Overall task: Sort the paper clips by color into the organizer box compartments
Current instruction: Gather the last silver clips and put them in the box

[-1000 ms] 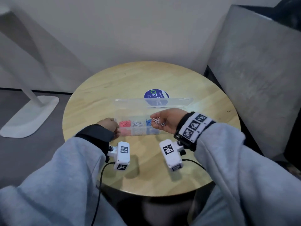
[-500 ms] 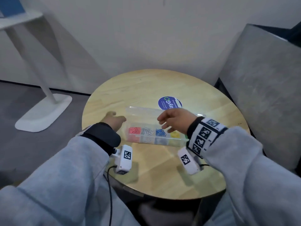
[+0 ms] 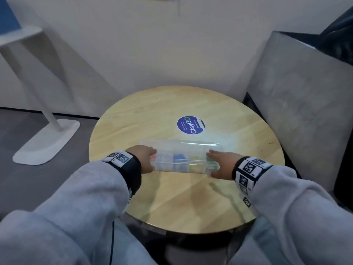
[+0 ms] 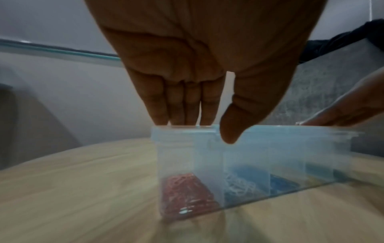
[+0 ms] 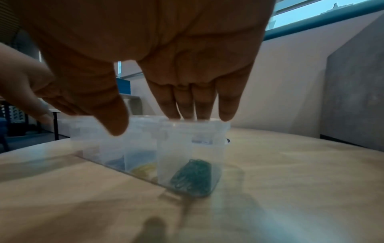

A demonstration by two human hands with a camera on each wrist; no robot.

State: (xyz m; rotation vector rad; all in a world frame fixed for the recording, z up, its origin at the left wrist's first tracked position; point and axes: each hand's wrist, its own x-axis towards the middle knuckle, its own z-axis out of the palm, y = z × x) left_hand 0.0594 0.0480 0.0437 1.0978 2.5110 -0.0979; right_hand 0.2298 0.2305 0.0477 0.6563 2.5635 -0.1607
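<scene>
At mid-frame on the table [image 3: 133, 119], the lidded box [image 3: 183, 159] looks light, rigid and slick, best held by its ends, where the left hand [image 3: 142, 159] and right hand [image 3: 219, 165] press straight fingers, thumbs down its front.

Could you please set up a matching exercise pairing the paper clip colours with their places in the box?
Column one:
1. red clips
2. green clips
3. blue clips
4. yellow clips

Column two:
A. end compartment under the right hand
B. middle compartment
C. end compartment under the left hand
D. compartment next to the green end

Pairs: 1-C, 2-A, 3-B, 4-D. The box lies on the table.
</scene>
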